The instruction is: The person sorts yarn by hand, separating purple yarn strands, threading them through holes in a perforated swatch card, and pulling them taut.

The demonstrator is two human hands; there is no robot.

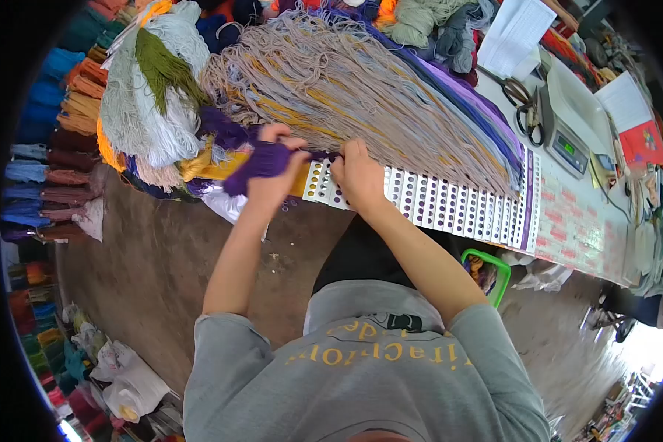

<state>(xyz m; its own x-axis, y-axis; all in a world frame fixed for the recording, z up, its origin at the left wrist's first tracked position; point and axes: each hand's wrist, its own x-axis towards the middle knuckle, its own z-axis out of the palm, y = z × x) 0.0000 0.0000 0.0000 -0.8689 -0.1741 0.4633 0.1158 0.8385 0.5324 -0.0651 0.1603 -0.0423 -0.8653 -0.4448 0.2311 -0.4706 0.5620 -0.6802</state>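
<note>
Purple yarn (254, 171) is bunched in my left hand (276, 158), with fingers curled around it. A short purple length runs from there to my right hand (359, 175), whose fingers are pinched on it over the white card strips with rows of holes (435, 199). Long beige, grey and yellow strands (376, 103) fan out across the table behind the strips. Along their right side lie blue and purple strands (486, 103). My right fingers cover the holes beneath them.
Grey-white and olive yarn hanks (166, 70) are heaped at left. Scissors (529, 121), a digital scale (567, 147) and paper sheets (516, 33) are on the right. A green basket (499, 276) stands below the table edge. Coloured hanks (74, 103) line the far left.
</note>
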